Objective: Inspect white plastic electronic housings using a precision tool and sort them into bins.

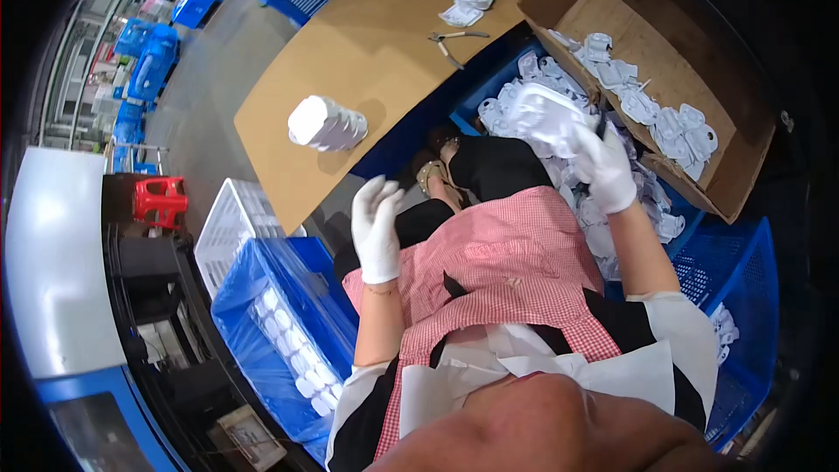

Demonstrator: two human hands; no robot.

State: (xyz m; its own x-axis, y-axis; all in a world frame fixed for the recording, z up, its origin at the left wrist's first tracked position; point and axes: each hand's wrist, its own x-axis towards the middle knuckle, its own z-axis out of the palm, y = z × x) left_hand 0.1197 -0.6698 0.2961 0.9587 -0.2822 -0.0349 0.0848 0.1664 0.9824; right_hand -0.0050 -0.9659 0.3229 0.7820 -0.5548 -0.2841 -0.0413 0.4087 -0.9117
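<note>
My right hand point(605, 170), in a white glove, grips the edge of a white moulded plastic piece point(544, 115), smeared by motion. The piece is above a blue crate point(465, 122) heaped with similar white pieces. My left hand point(377, 232), also gloved, is raised near the table's front edge with nothing in it, its fingers loosely bent and apart. Close by on the brown table point(350, 61) is a stack of white plastic pieces point(327, 124), apart from both hands.
Cutting pliers point(456, 42) and two white pieces point(468, 3) lie farther back. At right, a cardboard box point(629, 26) holds more pieces. A blue-lined bin point(240, 297) with rows of white pieces stands at left, near a white crate point(218, 225) and red stool point(160, 201).
</note>
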